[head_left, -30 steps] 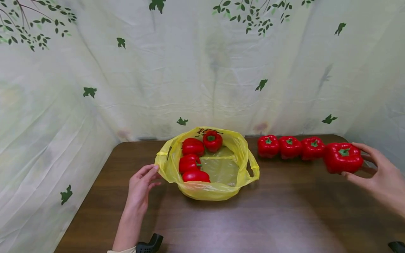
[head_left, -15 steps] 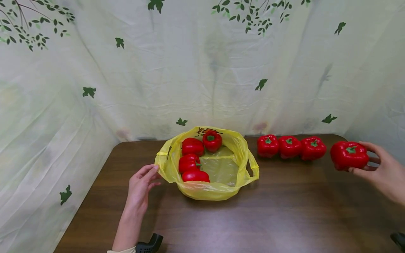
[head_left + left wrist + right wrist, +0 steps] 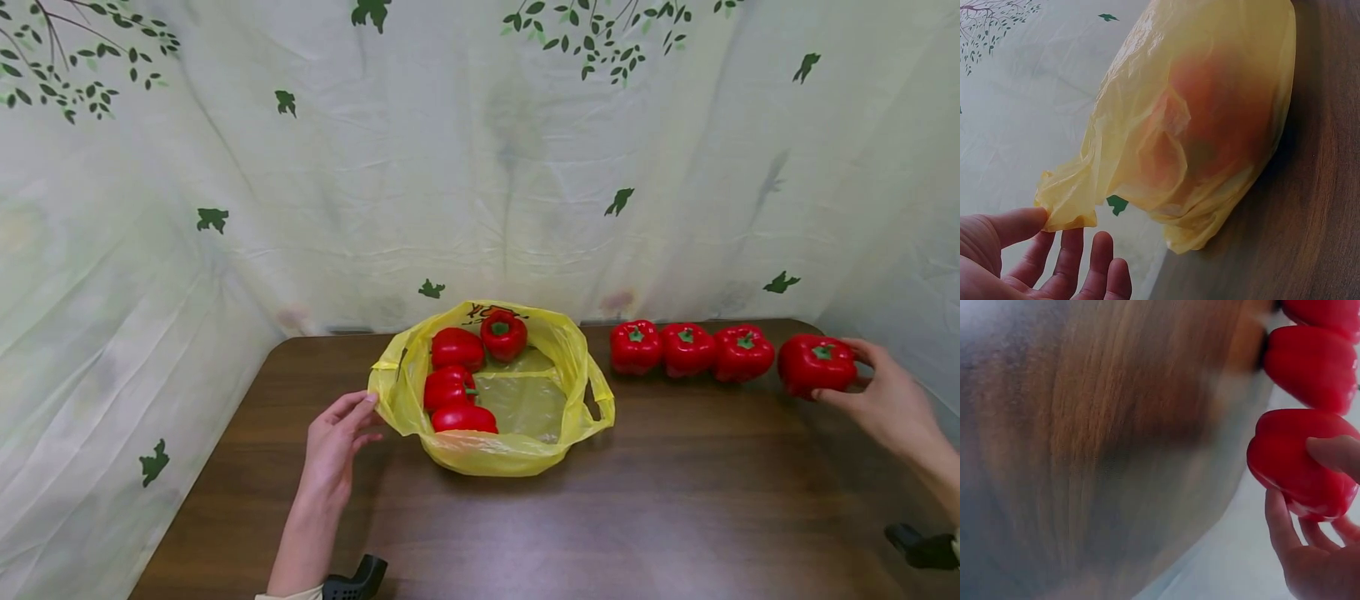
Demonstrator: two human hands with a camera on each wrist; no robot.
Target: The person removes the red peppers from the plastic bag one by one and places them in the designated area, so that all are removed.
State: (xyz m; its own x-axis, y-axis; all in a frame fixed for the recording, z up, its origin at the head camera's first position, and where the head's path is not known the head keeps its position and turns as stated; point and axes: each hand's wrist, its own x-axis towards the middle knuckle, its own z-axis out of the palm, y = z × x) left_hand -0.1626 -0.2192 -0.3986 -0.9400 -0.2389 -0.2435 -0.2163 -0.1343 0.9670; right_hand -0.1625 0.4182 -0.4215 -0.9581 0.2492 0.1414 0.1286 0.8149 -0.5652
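Observation:
My left hand [image 3: 332, 446] pinches the left handle of a yellow plastic bag [image 3: 498, 458] between thumb and fingers. In the left wrist view, the bag's handle [image 3: 1069, 194] is drawn out sideways and the other fingers spread below it. The bag stands with its mouth wide, and several red bell peppers [image 3: 455, 348] lie along its left and back. At the right, my right hand [image 3: 885, 404] grips a red bell pepper [image 3: 806, 362], green stem upward. Fingers and thumb [image 3: 1335, 453] wrap its side in the right wrist view.
Three more bell peppers [image 3: 686, 350] stand in a row at the back of the brown wooden table [image 3: 637, 500], between the bag and my right hand. A pale curtain [image 3: 480, 167] with a leaf print hangs behind the table.
The bell pepper in my right hand went right, leaving a gap to the row, then came slightly back left and looks smaller now. My left hand and the bag hold still.

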